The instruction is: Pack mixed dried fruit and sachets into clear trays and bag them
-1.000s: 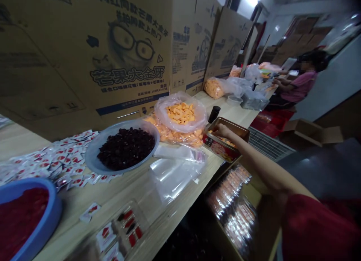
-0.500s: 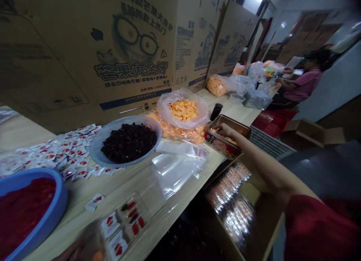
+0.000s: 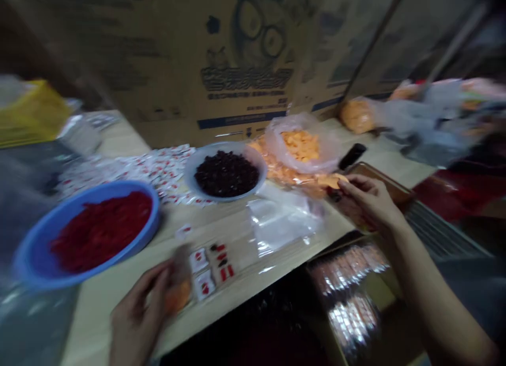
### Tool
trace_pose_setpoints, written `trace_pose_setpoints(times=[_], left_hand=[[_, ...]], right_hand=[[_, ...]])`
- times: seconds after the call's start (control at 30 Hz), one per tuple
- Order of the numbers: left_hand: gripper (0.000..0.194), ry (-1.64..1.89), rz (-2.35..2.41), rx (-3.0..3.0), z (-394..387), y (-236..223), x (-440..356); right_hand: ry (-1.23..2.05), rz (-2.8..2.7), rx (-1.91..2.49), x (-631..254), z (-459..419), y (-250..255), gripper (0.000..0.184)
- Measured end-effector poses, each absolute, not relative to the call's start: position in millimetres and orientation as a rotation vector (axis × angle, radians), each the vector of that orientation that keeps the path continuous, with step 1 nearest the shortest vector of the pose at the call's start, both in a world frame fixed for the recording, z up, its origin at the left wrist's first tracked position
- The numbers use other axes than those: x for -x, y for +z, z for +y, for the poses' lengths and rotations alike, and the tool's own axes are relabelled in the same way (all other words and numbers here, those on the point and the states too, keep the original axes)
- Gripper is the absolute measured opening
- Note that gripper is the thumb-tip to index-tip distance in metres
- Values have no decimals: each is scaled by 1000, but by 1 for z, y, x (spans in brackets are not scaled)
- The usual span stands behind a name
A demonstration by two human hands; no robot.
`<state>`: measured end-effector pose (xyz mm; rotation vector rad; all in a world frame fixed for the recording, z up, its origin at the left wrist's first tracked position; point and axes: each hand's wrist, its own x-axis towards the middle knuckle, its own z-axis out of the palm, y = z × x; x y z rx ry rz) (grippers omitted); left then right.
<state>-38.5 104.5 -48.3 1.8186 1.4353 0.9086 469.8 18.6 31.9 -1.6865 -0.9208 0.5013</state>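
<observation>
My right hand (image 3: pixel 366 198) is pinched on an orange snack piece (image 3: pixel 331 180), held just in front of the metal tin (image 3: pixel 395 189). My left hand (image 3: pixel 138 316) grips the near end of a clear plastic bag (image 3: pixel 209 266) lying on the wooden table (image 3: pixel 118 282). That bag holds small red-and-white sachets, dark and red bits and an orange piece by my fingers. The frame is blurred by motion.
A blue bowl of red pieces (image 3: pixel 89 231) is at the left, a grey bowl of dark pieces (image 3: pixel 226 171) in the middle, and a bag of orange snacks (image 3: pixel 300 145) beside it. Loose sachets (image 3: pixel 142 168), empty clear bags (image 3: pixel 284 218), cardboard boxes (image 3: pixel 237 66) behind.
The camera swung left and down. My right hand came out of the tin with an orange piece. My left hand rose into view on the clear bag.
</observation>
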Motion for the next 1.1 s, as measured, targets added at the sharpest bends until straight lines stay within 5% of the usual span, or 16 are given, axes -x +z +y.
trace_pose_setpoints(times=[0.2,0.37,0.9,1.1], left_hand=[[46,773,1048,-1204,118,-6,2],[39,838,1153,-1064,120,-18,42],[37,927,1238,-1353,113,-43,56],[65,484,1012,-1960,131,-28,58]], right_hand=[[1071,-1430,1303,-257,86,-33,29],[770,-1677,1045,-156,115,-70,20],[557,-1758,1158,-115,73,-107,29],[615,-1681,1199,-137,69,-108,16]])
